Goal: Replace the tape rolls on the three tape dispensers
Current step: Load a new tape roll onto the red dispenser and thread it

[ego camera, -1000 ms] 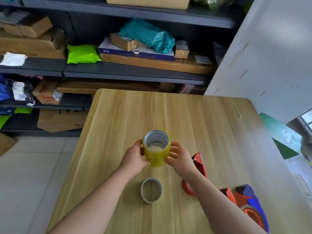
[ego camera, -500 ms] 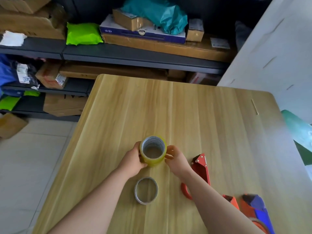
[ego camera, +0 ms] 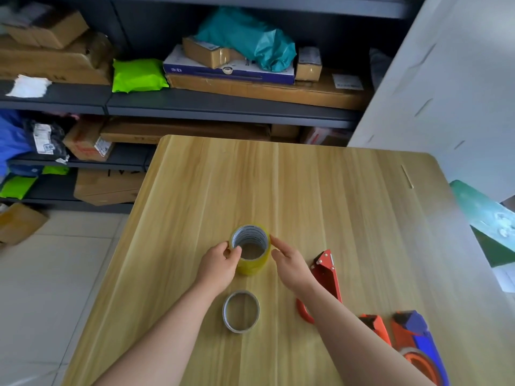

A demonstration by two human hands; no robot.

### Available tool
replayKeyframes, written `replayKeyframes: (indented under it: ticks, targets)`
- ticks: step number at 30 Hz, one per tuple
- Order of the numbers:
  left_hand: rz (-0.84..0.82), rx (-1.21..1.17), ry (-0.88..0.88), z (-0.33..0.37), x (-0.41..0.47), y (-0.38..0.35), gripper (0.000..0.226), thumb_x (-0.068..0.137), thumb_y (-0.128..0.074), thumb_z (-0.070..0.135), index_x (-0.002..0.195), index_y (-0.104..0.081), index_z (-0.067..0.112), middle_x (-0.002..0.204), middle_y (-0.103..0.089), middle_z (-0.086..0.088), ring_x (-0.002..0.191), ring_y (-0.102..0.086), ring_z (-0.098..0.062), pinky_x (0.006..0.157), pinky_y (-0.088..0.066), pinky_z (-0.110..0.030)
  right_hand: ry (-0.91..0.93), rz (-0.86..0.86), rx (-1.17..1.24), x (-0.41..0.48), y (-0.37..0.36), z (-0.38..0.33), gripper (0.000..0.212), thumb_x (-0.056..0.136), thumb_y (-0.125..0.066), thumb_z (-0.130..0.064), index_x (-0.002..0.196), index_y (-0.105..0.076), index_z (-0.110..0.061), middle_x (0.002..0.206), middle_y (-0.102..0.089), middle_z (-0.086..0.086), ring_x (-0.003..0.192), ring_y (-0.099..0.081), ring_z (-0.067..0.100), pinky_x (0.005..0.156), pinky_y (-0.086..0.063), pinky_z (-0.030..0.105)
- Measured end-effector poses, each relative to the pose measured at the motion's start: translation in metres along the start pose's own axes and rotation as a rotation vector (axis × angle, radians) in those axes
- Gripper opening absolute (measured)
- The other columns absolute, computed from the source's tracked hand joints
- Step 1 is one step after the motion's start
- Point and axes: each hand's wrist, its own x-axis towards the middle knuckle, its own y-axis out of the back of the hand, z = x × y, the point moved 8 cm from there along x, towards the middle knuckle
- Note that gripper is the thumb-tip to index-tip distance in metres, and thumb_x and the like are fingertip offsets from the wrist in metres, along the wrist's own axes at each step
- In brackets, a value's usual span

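Stack of tape rolls: the stack of tape rolls (ego camera: 255,266) stands upright on the counter, a little below the middle of the frame, between the two hands. It is a yellow, glossy cylinder, and its open top shows pale ringed cores inside.
Left hand: the left hand (ego camera: 220,264) grips the stack at its upper left rim, with thumb and fingertips curled onto the edge.
Right hand: the right hand (ego camera: 292,264) is loosely open with its fingers nearly straight, just beside the right side of the stack. I cannot tell whether the fingertips touch it.
Low ring: a low ring (ego camera: 225,312) lies flat below the stack, apart from it. It has a thin grey wall and a brown inside.
Red dispenser: a red dispenser (ego camera: 326,274) of metal lies at lower right and passes under the right forearm. Its curved red handle shows near the wrist.
Other dispensers: an orange-red dispenser (ego camera: 374,328) and a red and blue dispenser (ego camera: 418,338) lie side by side at the bottom right corner.
Counter: the counter (ego camera: 306,190) has a pale wood-grain top that is smooth, with rounded corners.
Shelves: dark metal shelves (ego camera: 223,107) cross the upper frame behind the counter. They hold cardboard boxes, a crumpled teal bag (ego camera: 250,40) and a lime green parcel (ego camera: 138,75).
Floor: a floor (ego camera: 55,274) of pale tiles fills the lower left.
Wall: a white wall (ego camera: 446,93) rises at upper right.
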Motion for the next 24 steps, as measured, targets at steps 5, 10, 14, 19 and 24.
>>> replayKeyframes:
  ticks: [5,10,14,19,24]
  targets:
    - [0.05,-0.125,0.021,0.0,-0.002,0.007,0.035,0.096,-0.05,0.021,0.08,-0.056,-0.01,0.071,-0.062,-0.018,0.075,-0.069,-0.036,0.073,-0.058,-0.045,0.076,0.034,-0.052,-0.013,0.002,-0.011,0.045,0.102,-0.041,-0.02,0.147,-0.04,-0.02,0.158,-0.028,0.0,0.147,-0.018,0.012,0.12,-0.016,0.031]
    - [-0.005,-0.224,-0.016,0.017,-0.012,0.013,0.031,0.096,-0.05,0.026,0.09,-0.064,-0.001,0.08,-0.07,-0.012,0.074,-0.071,-0.028,0.08,-0.058,-0.046,0.046,0.046,0.312,-0.031,0.01,-0.024,0.041,0.097,-0.054,-0.031,0.137,-0.048,-0.028,0.112,-0.067,0.007,0.1,-0.065,0.013,0.085,-0.054,0.024]
    - [-0.183,-0.16,-0.157,0.032,-0.028,0.007,0.041,0.095,-0.043,0.018,0.132,-0.048,0.034,0.101,-0.064,0.003,0.09,-0.062,-0.013,0.087,-0.051,-0.031,-0.186,0.098,0.598,-0.042,0.026,-0.013,0.025,0.095,-0.054,-0.022,0.114,-0.063,-0.009,0.096,-0.071,0.014,0.079,-0.071,0.026,0.066,-0.06,0.033]
    - [-0.323,0.198,-0.525,0.051,-0.051,-0.005,0.064,0.079,-0.069,0.015,0.135,-0.047,0.037,0.131,-0.033,0.015,0.121,-0.04,-0.003,0.105,-0.033,-0.02,-0.39,0.064,0.61,-0.06,0.033,-0.003,0.023,0.092,-0.055,-0.023,0.102,-0.059,-0.003,0.064,-0.067,0.01,0.058,-0.068,0.022,0.054,-0.058,0.029]
    - [-0.412,0.119,-0.444,0.057,-0.062,-0.017,0.035,0.078,-0.075,0.025,0.107,-0.056,0.029,0.103,-0.06,0.011,0.098,-0.056,-0.008,0.088,-0.044,-0.023,-0.423,0.032,0.507,-0.073,0.04,0.008,0.034,0.093,-0.056,-0.039,0.096,-0.059,-0.005,0.06,-0.064,0.008,0.052,-0.063,0.018,0.051,-0.056,0.028]
